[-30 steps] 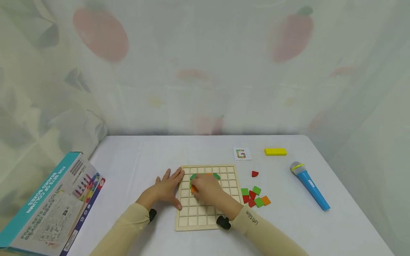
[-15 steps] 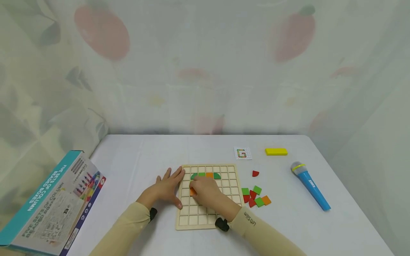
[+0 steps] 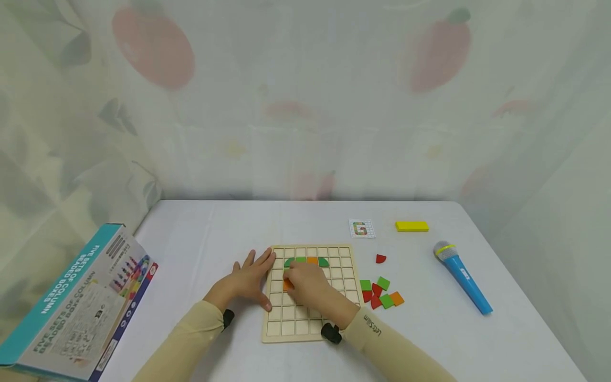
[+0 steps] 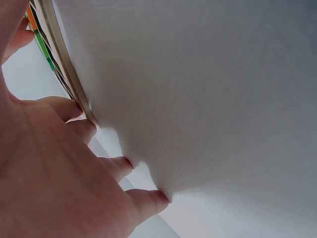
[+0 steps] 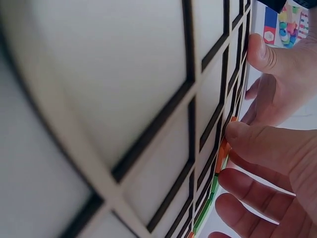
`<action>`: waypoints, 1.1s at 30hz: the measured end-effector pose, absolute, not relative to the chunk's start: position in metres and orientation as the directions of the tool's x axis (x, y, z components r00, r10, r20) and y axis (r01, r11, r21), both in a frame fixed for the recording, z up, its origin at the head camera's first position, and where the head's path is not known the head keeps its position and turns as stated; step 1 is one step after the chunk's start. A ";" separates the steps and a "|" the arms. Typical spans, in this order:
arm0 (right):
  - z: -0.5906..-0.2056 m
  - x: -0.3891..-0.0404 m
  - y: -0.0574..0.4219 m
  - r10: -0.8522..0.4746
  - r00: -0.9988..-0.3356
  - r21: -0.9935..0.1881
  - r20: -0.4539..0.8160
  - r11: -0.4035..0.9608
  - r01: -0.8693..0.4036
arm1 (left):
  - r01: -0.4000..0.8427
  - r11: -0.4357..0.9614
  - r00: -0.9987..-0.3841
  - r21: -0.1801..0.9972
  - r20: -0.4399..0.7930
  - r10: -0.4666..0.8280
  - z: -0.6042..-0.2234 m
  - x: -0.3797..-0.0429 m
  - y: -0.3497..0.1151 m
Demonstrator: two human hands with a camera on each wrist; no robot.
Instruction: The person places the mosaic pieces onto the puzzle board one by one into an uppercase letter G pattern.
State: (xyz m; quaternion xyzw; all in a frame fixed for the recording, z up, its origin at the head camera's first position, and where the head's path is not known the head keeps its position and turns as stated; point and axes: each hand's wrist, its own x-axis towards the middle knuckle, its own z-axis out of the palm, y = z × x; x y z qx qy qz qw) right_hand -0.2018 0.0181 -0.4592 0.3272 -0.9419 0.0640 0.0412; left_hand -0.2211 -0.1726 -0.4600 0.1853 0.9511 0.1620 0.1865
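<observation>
A wooden grid board (image 3: pixel 287 328) lies on the white table. My left hand (image 3: pixel 242 286) rests at its left edge with fingers spread; in the left wrist view, several fingertips (image 4: pixel 157 197) press on the tablecloth. Over the board's left part, my right hand (image 3: pixel 307 285) pinches an orange square tile (image 3: pixel 287 285) at a cell. The right wrist view shows the thumb against this orange tile (image 5: pixel 224 154), with green pieces (image 5: pixel 214 187) farther along. In an upper row sit a green square (image 3: pixel 300 260), another orange square (image 3: pixel 312 261) and green quarter-round pieces (image 3: pixel 323 262).
Loose green, red and orange tiles (image 3: pixel 385 301) lie right of the board, with one red quarter-round (image 3: pixel 380 259) apart. Behind are a pattern card (image 3: pixel 361 228) and a yellow block (image 3: pixel 412 226). A blue microphone (image 3: pixel 463 277) lies far right; a printed box (image 3: pixel 81 307) stands left.
The right hand has shifted slightly down and left on the board, uncovering more of the upper row of tiles. The left hand stays at the board's edge.
</observation>
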 end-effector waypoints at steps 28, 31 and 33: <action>-0.447 -0.205 0.148 -0.318 -0.931 -0.290 0.178 0.887 -0.359 | 0.289 0.883 -0.872 0.369 -0.280 0.402 -0.468 -0.218 -0.174; -0.448 -0.202 0.168 -0.256 -0.958 -0.299 0.131 0.911 -0.285 | 0.294 0.883 -0.872 0.367 -0.276 0.405 -0.465 -0.218 -0.172; -0.449 -0.200 0.178 -0.222 -0.970 -0.300 0.101 0.923 -0.243 | 0.296 0.881 -0.872 0.369 -0.273 0.407 -0.461 -0.218 -0.171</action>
